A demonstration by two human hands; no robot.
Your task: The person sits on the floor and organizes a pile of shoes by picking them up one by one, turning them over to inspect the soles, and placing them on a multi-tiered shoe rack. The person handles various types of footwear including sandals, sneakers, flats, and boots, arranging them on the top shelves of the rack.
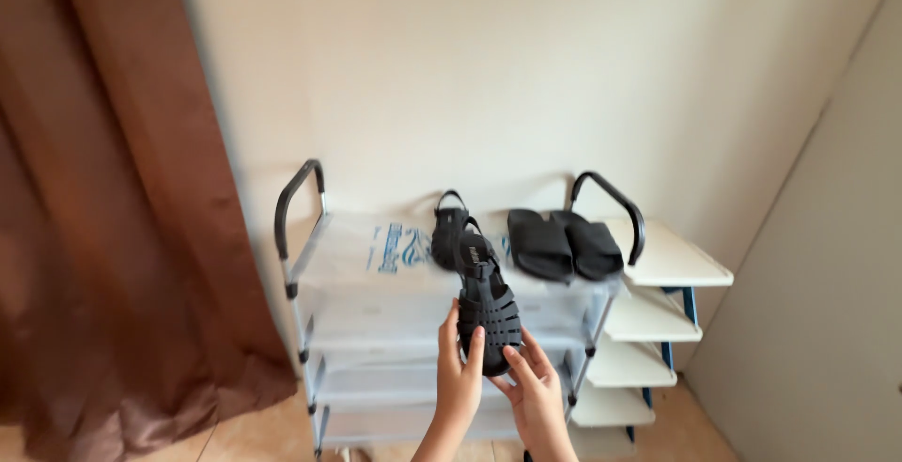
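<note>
two bare hands (498, 377), forearms unsleeved, no jewellery

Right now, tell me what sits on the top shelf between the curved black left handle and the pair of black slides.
In the head view, a printed plastic sheet and one black strappy sandal lie between the left handle and the slides.
</note>
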